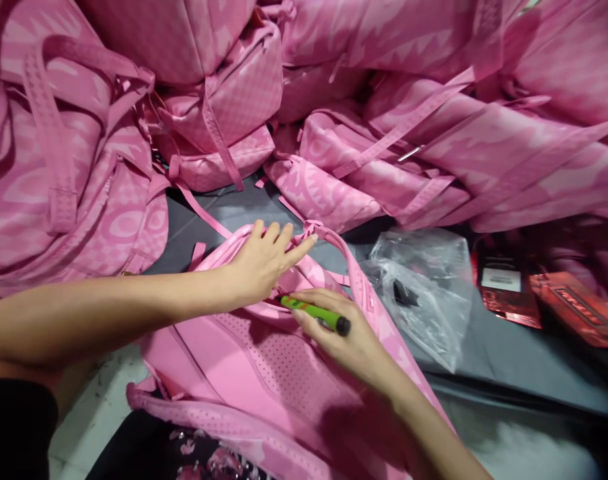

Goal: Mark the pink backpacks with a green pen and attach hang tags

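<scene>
A pink backpack (279,360) lies with its perforated back panel facing me, its upper end on the dark table. My left hand (261,267) rests on the backpack's top edge with the fingers spread out, beside the looped strap. In my right hand (341,327) is a green marker-like stick (311,312) with a black end, gripped between thumb and fingers. Its tip points left toward the backpack's upper seam, just below my left hand. The exact contact point is hidden, and the stick's kind is not fully clear.
Several pink patterned backpacks (229,100) are piled along the back and the left. Right of my hands lies a crumpled clear plastic bag (424,293). Red shiny packets (581,307) and a dark tag with a white label (501,280) sit on the dark table (509,360).
</scene>
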{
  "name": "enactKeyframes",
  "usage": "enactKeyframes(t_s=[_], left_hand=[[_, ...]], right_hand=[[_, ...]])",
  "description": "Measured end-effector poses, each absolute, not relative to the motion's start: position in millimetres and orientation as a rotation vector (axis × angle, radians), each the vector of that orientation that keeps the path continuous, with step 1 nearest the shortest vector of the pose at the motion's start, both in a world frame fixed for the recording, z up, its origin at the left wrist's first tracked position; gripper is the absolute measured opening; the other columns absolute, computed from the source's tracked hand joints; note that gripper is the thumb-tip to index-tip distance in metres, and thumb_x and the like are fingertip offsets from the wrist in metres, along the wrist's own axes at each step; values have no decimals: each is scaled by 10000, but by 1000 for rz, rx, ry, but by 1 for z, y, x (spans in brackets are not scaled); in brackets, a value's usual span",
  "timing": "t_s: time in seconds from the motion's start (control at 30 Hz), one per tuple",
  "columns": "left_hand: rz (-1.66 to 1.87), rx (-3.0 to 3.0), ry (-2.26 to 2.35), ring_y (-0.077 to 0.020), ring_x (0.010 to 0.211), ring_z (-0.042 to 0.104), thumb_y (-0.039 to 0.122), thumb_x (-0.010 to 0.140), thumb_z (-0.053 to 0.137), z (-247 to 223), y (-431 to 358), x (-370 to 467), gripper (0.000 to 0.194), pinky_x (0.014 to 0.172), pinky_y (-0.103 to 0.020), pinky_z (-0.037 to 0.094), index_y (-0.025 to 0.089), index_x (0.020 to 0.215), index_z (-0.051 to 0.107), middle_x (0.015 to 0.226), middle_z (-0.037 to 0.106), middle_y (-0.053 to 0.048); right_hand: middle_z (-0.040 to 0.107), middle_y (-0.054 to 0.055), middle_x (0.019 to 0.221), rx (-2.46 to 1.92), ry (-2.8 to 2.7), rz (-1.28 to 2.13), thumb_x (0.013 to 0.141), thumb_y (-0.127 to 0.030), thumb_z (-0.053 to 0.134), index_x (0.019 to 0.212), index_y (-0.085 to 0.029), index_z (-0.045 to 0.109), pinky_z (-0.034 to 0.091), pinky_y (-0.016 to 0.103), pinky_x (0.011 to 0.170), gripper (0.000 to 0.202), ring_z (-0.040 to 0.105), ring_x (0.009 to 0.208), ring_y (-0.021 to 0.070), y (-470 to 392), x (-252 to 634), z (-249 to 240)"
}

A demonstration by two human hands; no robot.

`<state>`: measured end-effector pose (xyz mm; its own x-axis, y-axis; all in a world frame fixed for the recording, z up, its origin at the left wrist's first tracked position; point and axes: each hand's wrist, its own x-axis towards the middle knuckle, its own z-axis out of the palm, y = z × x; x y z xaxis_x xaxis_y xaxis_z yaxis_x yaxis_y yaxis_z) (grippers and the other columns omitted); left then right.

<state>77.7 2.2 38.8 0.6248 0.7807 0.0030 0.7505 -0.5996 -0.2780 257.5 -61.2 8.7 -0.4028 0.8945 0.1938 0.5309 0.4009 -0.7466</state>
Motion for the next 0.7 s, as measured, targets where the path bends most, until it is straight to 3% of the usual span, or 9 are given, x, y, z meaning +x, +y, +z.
enactKeyframes(t_s=[0.27,0.43,0.7], left_hand=[[180,-2634,-1244,-311,1055,494,264,832,631,39,9,78,818,943,-454,344,166,1533,221,1244,544,-149],[173,-2653,-1231,-321,1052,487,307,826,634,37,14,78,792,935,-460,343,162,1510,263,1262,531,-156],[213,-2688,-1237,-331,1068,500,235,858,562,39,17,80,697,937,-478,348,164,1500,301,1249,538,-156]], right_hand=[[747,47,905,-1185,-2160,417,875,-270,618,978,-213,700,511,404,780,143,684,810,213,-58,260,-3],[738,34,879,-1163,-2068,423,875,-288,634,979,-208,688,483,407,774,141,669,804,206,-56,249,-12],[726,37,872,-1291,-1951,394,869,-242,632,914,-205,683,484,411,794,77,653,809,203,-64,234,-11]])
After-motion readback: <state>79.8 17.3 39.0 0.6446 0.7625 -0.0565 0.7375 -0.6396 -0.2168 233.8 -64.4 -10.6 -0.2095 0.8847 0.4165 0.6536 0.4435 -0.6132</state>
